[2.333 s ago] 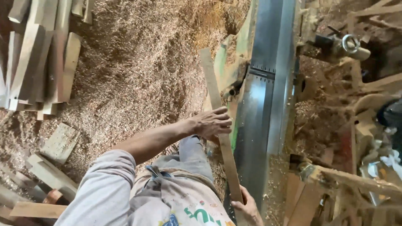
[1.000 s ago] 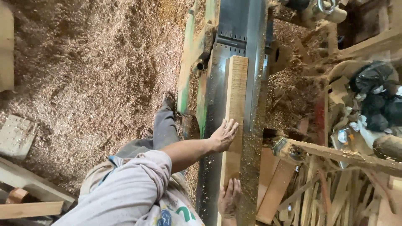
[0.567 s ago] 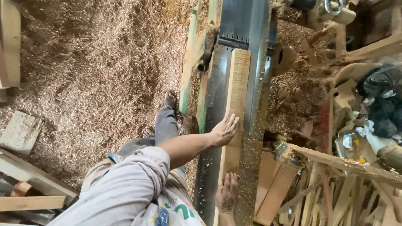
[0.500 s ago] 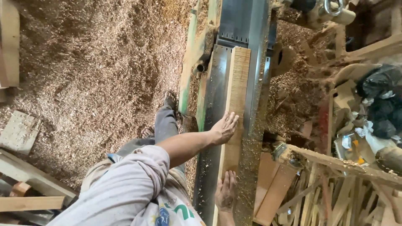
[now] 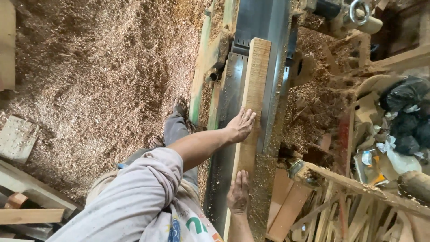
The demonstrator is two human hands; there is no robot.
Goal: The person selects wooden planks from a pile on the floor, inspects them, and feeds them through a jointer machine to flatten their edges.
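Long pale wooden plank [image 5: 255,85] lies flat on the grey steel planer bed [image 5: 233,148], long axis running straight away from the person — far end past the bed's gap. Left hand [image 5: 240,125] flat, fingers spread, pressing mid-plank; right hand [image 5: 238,193] flat on the near end, closer to the body. Sawdust-covered floor [image 5: 98,80] to the left.

Sawdust floor [image 5: 98,80], black bags [image 5: 405,116]

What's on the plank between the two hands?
Only bare plank in the head view: the left hand and right hand both press flat on it.
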